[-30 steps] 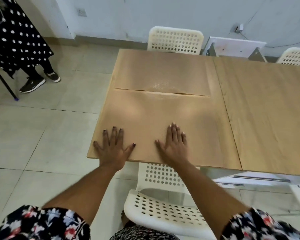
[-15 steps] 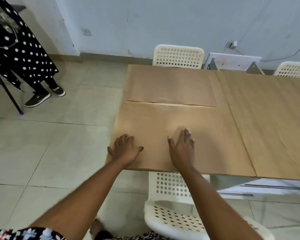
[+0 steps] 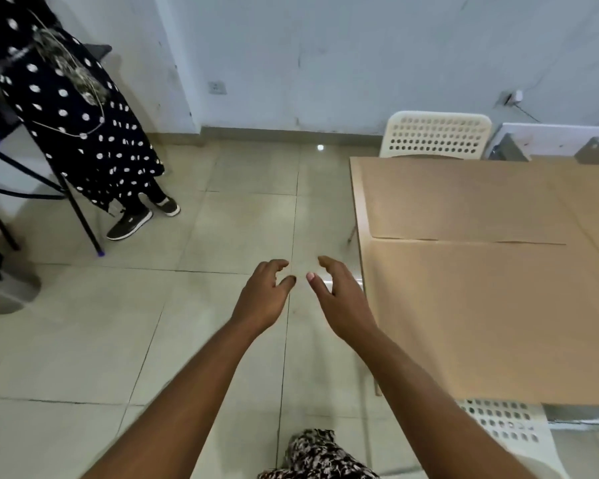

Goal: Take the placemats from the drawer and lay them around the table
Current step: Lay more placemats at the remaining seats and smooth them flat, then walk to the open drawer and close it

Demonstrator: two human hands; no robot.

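Two tan placemats lie flat on the wooden table [image 3: 356, 202] at the right: the near placemat [image 3: 481, 316] and the far placemat [image 3: 464, 198], their edges meeting in a line across the table. My left hand [image 3: 263, 295] and my right hand [image 3: 339, 299] hang in the air over the tiled floor, just left of the table's edge. Both hands hold nothing, with fingers curled loosely and apart. No drawer is in view.
A white perforated chair [image 3: 436, 134] stands at the table's far side and another [image 3: 505, 426] under its near edge. A person in a polka-dot dress [image 3: 73, 108] stands at the left beside a black metal stand [image 3: 80, 219]. The floor between is tiled.
My hands have lifted off the near placemat and moved left, off the table. The view has swung left, so the table now sits at the right.
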